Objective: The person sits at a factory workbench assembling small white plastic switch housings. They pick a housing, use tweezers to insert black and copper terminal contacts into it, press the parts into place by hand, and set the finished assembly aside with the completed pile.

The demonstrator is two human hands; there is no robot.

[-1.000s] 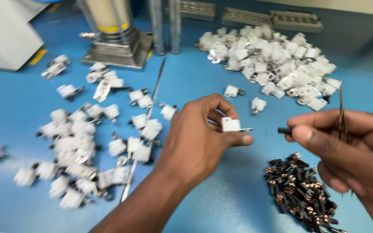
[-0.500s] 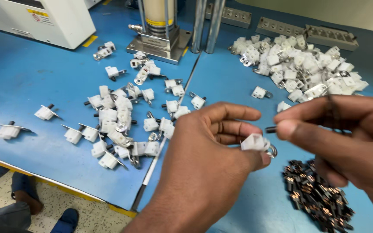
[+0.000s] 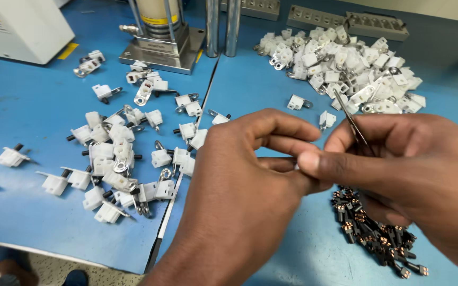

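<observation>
At frame centre, the left hand [image 3: 239,196] curls, contents hidden, meeting the right hand [image 3: 398,169], pinched on thin tweezers [image 3: 350,117].

Thin metal tweezers [image 3: 352,121] tilted upward, small white part hidden between pinched fingers [image 3: 314,161]
</observation>
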